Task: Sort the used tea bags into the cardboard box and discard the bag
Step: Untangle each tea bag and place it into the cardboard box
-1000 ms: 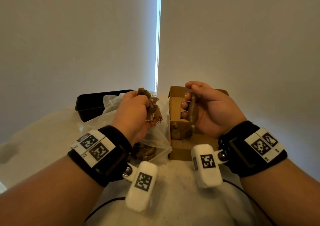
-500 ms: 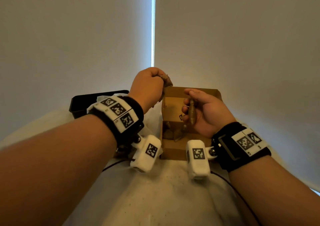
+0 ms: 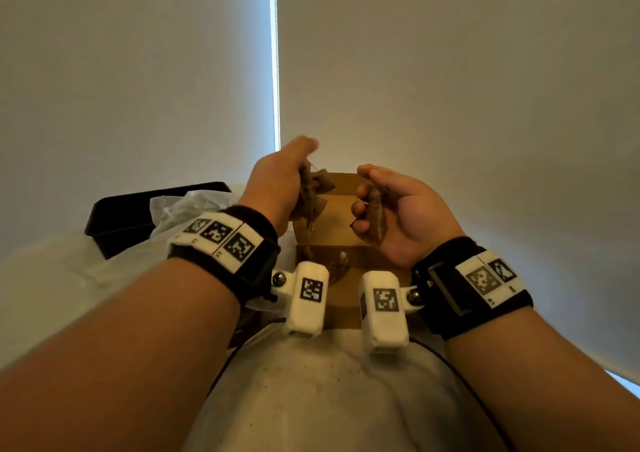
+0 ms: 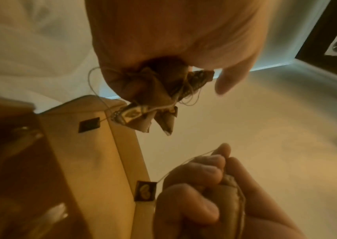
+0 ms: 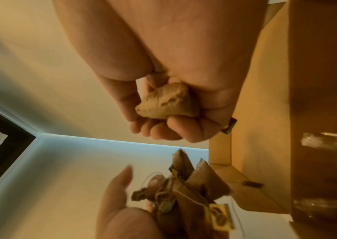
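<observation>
My left hand [image 3: 299,178] grips a tangled clump of used tea bags [image 3: 313,193] with strings and tags, held over the left rim of the open cardboard box [image 3: 341,240]; its forefinger sticks out straight. In the left wrist view the clump [image 4: 153,98] hangs below the palm. My right hand [image 3: 365,206] curls round a single brown tea bag [image 3: 375,216] above the box's right side, and that tea bag [image 5: 167,103] sits between thumb and fingers. Several tea bags [image 3: 341,261] lie inside the box.
A crumpled clear plastic bag [image 3: 180,209] lies left of the box, in front of a black tray [image 3: 128,216]. All stand on a white cloth-covered table [image 3: 329,392] with dark crumbs. Pale blinds [image 3: 450,88] close off the back.
My left hand lifted the clump from above the plastic bag, swung right, and now holds it lower at the box's left rim. My right hand stayed over the box with its tea bag.
</observation>
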Tool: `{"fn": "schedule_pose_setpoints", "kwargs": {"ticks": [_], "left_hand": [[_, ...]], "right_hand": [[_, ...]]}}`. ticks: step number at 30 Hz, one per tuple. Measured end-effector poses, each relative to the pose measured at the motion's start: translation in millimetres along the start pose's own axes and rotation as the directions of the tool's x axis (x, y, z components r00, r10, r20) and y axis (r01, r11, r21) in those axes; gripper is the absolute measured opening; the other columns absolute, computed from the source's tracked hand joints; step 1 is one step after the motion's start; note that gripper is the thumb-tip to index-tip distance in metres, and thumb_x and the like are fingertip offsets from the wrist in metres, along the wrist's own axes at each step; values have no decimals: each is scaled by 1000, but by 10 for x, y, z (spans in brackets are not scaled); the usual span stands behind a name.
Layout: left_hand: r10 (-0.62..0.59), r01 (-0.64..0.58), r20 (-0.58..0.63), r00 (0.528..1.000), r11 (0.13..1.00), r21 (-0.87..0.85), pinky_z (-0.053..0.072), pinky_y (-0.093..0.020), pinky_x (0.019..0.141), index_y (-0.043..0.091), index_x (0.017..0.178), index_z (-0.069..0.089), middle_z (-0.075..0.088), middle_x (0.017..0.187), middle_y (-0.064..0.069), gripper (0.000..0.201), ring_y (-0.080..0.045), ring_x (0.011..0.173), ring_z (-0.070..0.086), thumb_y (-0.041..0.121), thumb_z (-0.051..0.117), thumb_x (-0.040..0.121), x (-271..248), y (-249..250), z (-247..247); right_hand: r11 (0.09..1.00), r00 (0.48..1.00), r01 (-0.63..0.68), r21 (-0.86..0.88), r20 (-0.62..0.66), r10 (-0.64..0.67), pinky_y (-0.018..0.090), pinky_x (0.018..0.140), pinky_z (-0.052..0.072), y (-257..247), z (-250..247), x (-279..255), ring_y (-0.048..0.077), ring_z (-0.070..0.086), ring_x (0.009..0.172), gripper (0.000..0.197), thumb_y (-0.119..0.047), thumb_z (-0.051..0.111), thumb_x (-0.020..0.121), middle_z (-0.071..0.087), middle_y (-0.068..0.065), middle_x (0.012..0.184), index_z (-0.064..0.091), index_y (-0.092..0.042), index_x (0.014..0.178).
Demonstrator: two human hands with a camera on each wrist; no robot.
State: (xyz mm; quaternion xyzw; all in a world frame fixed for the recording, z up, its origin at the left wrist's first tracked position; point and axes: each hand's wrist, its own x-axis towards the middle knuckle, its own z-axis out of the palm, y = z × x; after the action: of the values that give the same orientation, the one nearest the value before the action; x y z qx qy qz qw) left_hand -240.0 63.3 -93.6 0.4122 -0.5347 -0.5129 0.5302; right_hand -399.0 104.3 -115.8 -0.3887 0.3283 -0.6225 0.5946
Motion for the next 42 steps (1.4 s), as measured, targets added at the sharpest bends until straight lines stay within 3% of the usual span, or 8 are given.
{"fn": "schedule_pose_setpoints", "kwargs": {"ticks": [4,8,12,19,24,31,38,42], "left_hand": [[155,-222,204,967,903,368,57,-24,59,8,92,67,75,81,-4,19,-17,72,73,28,69,91,-3,-226,-112],[119,-338,418,901,797,501,59,-34,84,30,105,71,73,96,4,18,-12,90,70,37,71,89,-1,-304,-103],[76,-417,527,846,710,568,56,-46,90,28,99,73,72,93,-3,18,-20,89,69,43,65,93,-28,-333,-77],[114,-416,496,861,718,557,57,-44,89,31,92,74,71,87,2,19,-16,86,68,42,59,97,-46,-383,-60],[122,-361,463,878,804,473,54,-43,90,27,96,76,69,95,-11,27,-27,92,65,29,49,101,-61,-356,-101],[126,-342,440,889,822,455,51,-29,79,31,91,76,69,94,-4,26,-19,90,63,29,51,101,-81,-324,-109],[165,-345,411,897,842,415,57,-47,91,28,90,75,71,89,0,23,-26,92,67,34,56,99,-44,-314,-121],[161,-305,353,922,863,403,59,-43,88,27,87,76,73,85,0,23,-17,83,70,35,57,98,-33,-315,-117]], "right_hand": [[1000,1000,11,-6,14,-10,27,51,44,0,26,0,19,56,64,18,-20,50,99,60,6,78,67,-13,104],[999,999,16,42,42,-17,27,50,42,-21,49,-10,18,54,65,17,-20,51,98,58,7,81,65,-12,103],[998,997,18,53,75,-22,25,50,40,-42,47,-35,17,54,64,17,-19,48,99,58,7,79,63,-12,102],[994,996,13,105,87,-23,24,49,40,-74,6,-28,16,53,63,19,-24,48,98,57,6,81,61,-14,108],[987,996,63,148,59,-72,31,60,44,-82,-89,16,20,52,72,48,-19,44,78,53,9,84,67,-10,119],[958,967,198,-208,-117,-225,31,59,50,-26,-95,107,17,55,65,44,4,36,97,57,9,79,62,-12,129],[787,909,234,-570,-159,-386,45,80,61,104,-138,159,28,72,82,42,2,59,92,74,13,94,63,-25,123],[843,948,192,-502,-127,-291,44,84,60,119,-112,156,30,74,90,34,1,63,90,73,14,107,69,-21,115]]}}
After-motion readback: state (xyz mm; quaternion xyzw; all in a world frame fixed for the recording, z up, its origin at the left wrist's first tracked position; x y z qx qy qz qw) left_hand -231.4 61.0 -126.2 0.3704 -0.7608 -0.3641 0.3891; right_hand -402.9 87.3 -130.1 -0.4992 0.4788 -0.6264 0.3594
